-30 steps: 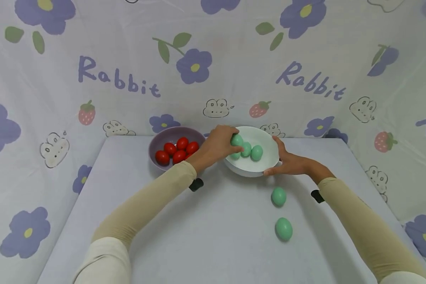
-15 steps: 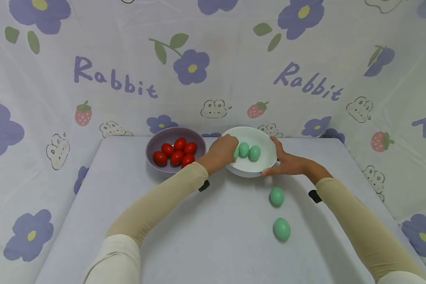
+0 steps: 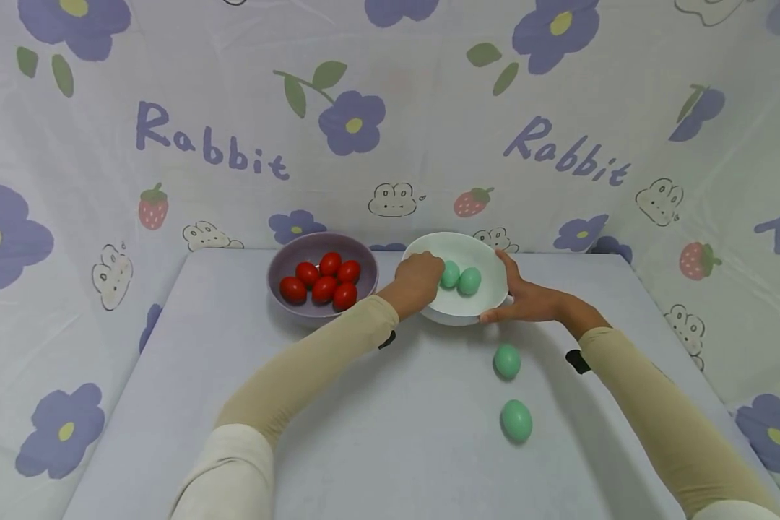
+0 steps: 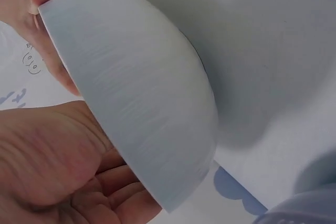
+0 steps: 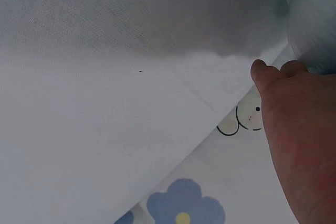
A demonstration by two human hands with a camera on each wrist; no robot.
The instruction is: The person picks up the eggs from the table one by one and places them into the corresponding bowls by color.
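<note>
In the head view my left hand reaches over the left rim of a white bowl, fingers bent down inside it. The left wrist view shows that palm beside the bowl's rim; the bowl wall hides the fingertips, so whether an egg is held cannot be seen. My right hand grips the bowl's right side, thumb toward the front. Two green eggs show inside, right of my left hand. Two more green eggs, a nearer one and a farther one, lie on the table in front.
Left of the white bowl stands a purple bowl with several red eggs in it. Both bowls stand near the back edge of the white table. A patterned cloth hangs behind and along the sides.
A second ago my left hand held a green egg above the white bowl; it has since moved lower and slightly right, hiding that egg. My right hand stays on the bowl.
</note>
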